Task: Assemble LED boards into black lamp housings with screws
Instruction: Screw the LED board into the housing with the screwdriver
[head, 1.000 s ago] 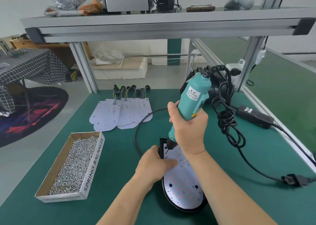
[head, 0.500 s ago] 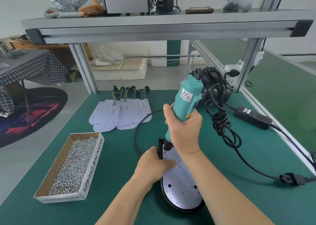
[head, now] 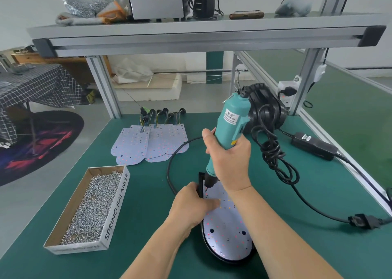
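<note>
Screw-driving step, lower centre: right hand (head: 229,164) wraps the teal screwdriver (head: 232,121), bit at the upper-left corner of the LED board (head: 227,232) seated in the black housing (head: 212,256), left hand (head: 191,204) pressing it with flat fingers; next probably needs straight downward pressure.

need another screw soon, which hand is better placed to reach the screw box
Left. The left hand rests on the LED board, nearer the screw box; the right hand grips the screwdriver.
</note>
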A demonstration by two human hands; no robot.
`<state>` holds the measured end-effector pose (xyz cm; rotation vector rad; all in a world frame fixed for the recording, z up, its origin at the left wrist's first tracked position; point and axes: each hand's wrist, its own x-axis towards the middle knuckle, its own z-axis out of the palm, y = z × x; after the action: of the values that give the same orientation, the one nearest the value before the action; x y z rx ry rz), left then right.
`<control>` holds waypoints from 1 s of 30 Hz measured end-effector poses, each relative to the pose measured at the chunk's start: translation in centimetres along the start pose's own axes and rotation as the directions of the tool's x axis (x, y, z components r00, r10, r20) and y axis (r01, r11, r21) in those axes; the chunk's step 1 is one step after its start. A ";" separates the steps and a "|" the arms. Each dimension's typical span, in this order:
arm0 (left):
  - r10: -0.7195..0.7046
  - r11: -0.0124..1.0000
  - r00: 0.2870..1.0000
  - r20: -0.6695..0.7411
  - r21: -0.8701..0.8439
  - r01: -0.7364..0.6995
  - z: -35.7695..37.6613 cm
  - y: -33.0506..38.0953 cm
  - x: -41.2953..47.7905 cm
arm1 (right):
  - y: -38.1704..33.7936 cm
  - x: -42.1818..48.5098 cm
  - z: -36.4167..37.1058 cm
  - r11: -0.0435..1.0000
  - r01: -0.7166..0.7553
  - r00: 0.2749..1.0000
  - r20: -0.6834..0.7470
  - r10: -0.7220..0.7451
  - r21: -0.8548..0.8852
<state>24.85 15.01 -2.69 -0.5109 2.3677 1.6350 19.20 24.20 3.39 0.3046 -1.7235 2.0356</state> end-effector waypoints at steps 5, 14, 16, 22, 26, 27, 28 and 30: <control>-0.015 1.000 0.999 0.029 -0.014 0.016 -0.1 0.3 0.1 | -2.8 2.6 -1.8 0.995 0.021 0.997 -0.070 -0.014 0.098; 0.072 0.923 0.985 -0.155 0.384 -0.006 -0.2 -0.5 -0.4 | 1.5 3.9 -11.5 0.909 -0.399 0.894 -0.272 0.356 -0.123; 0.105 0.874 0.973 -0.208 0.485 0.009 0.1 -0.7 -0.6 | 3.1 3.1 -13.4 0.816 -0.505 0.850 -0.327 0.412 -0.283; 0.144 0.946 0.953 -0.266 0.321 -0.053 0.5 -0.7 -0.6 | 5.8 0.6 -15.0 0.601 -0.523 0.852 -0.353 0.386 -0.605; 0.057 0.998 0.950 -0.308 0.035 -0.048 0.3 -1.5 -0.4 | 6.0 0.1 -14.3 0.530 -0.516 0.855 -0.372 0.360 -0.673; 0.031 0.998 0.952 -0.304 -0.046 -0.048 0.2 -1.7 -0.6 | 6.0 0.0 -14.2 0.514 -0.514 0.856 -0.375 0.356 -0.686; 0.022 0.993 0.954 -0.298 -0.107 -0.056 0.2 -1.8 -0.7 | 6.1 -0.1 -14.1 0.505 -0.508 0.860 -0.375 0.347 -0.698; 0.057 0.981 0.957 -0.285 -0.163 -0.107 0.1 -1.8 -1.1 | 5.9 -0.2 -14.0 0.493 -0.505 0.861 -0.376 0.342 -0.708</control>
<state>26.59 14.67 -3.82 -0.7292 2.4785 1.9386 18.26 37.14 -4.61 -0.6646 -2.5356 1.2458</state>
